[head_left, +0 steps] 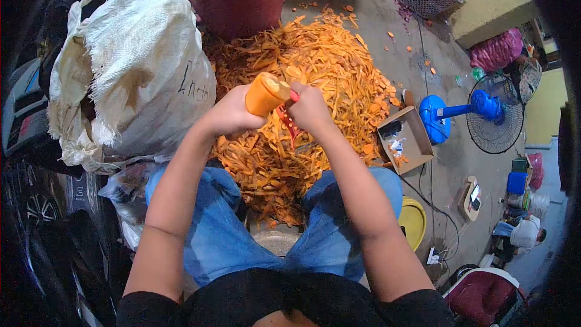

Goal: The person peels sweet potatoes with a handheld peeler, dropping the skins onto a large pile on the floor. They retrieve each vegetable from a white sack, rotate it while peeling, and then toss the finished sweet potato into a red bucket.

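Note:
A thick orange carrot [265,94] with a pale cut end is in my left hand [235,111], whose fingers are wrapped round it. Close beside it, my right hand [310,109] is closed on a red peeler [289,122], its handle inside the fist and a red perforated part hanging below. Both hands are above a large heap of orange peelings [327,72] that spreads on the floor in front of my knees. Where the blade meets the carrot, if at all, cannot be made out.
A white woven sack [145,72] stands at the left, with a dark red tub [233,0] behind the heap. At the right are a cardboard box [417,127], a blue fan [469,109] and a yellow lid [413,223]. Another person [525,232] is far right.

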Available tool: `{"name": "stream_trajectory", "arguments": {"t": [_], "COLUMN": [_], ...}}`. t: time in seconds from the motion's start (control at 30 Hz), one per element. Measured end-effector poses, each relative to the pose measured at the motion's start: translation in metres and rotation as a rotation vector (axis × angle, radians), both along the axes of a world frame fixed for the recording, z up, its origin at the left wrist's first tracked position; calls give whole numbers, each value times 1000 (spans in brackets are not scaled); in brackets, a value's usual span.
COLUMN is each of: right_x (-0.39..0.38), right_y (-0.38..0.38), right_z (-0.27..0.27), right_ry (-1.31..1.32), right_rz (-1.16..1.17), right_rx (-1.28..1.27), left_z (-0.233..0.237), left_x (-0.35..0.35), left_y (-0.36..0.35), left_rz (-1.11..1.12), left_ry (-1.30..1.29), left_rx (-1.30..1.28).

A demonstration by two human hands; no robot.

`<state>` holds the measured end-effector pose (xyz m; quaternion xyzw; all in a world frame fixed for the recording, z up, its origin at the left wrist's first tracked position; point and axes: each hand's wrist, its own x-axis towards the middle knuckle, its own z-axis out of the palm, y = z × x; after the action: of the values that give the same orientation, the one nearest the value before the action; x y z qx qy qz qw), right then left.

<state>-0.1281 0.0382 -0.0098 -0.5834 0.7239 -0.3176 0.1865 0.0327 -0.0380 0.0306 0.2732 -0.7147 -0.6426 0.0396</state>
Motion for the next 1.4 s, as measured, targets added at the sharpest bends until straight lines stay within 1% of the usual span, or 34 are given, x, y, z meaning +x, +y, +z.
{"name": "stream_trajectory", "arguments": {"t": [0.13,0.2,0.23,0.27,0.3,0.33,0.37,0.4,0.43,0.47,0.5,0.53,0.6,0.63,0.7,0.77,0.83,0.93,1.07,1.13,1.17,1.23,1.27,1.33,1.37,1.4], "right_x": [0,2,5,6,-3,-20,-28,-26,-22,-22,-19,-17,-17,-18,-15,-8,-3,-2,-4,-5,-5,-3,-3,-2,-3,-3], "right_y": [-1,-1,0,1,-1,-4,-6,-7,-4,-3,-4,-5,-5,-4,-4,-5,-4,-4,-2,-2,-2,-1,0,0,1,1], "right_z": [0,0,2,3,-22,-67,-92,-83,-64,-53,-47,-39,-20,-20,-13,-4,2,6,8,9,10,15,17,20,20,20], "right_ry": [-7,8,20,32,32,-443,-922,-927,-566,-193,-218,-217,-102,-42,-28,-13,200,217,224,136,135,-1,-2,56,56,49], "right_rz": [-39,-72,-118,-164,-163,-201,-234,-241,-274,-292,-257,-252,-313,-294,-296,-291,-225,-213,-234,-217,-218,-119,-121,-31,-32,-15], "right_rx": [26,50,91,133,135,124,103,97,224,348,329,327,294,226,208,185,108,38,-28,-62,-62,-163,-164,-68,-70,-67], "left_z": [6,-2,-2,-1,0,-1,-2,-3,-1,4,7,6,3,3,6,5,5,3,6,6,5,1,-2,-6,-5,-4], "left_x": [-7,-13,-15,-17,-19,-23,-26,-29,-30,-31,-32,-29,-18,-14,-4,0,0,-1,-4,-4,-4,-4,-5,-7,-7,-6], "left_y": [6,8,10,14,20,30,40,46,49,52,52,47,26,19,9,3,3,-1,-1,-3,-4,-5,-6,-7,-8,-8], "left_rz": [68,177,176,243,310,310,132,-56,-65,-5,60,65,319,317,482,524,571,556,590,558,558,458,456,384,382,326], "left_ry": [-15,-34,-32,-83,-136,-138,-51,40,45,129,209,208,190,191,207,197,186,132,99,61,60,76,76,162,162,142], "left_rx": [0,-787,-786,-846,-904,-902,-1014,-1119,-1112,-1065,-1023,-1026,-806,-806,-512,-471,-415,-430,-470,-511,-512,-461,-462,-389,-390,-356]}}
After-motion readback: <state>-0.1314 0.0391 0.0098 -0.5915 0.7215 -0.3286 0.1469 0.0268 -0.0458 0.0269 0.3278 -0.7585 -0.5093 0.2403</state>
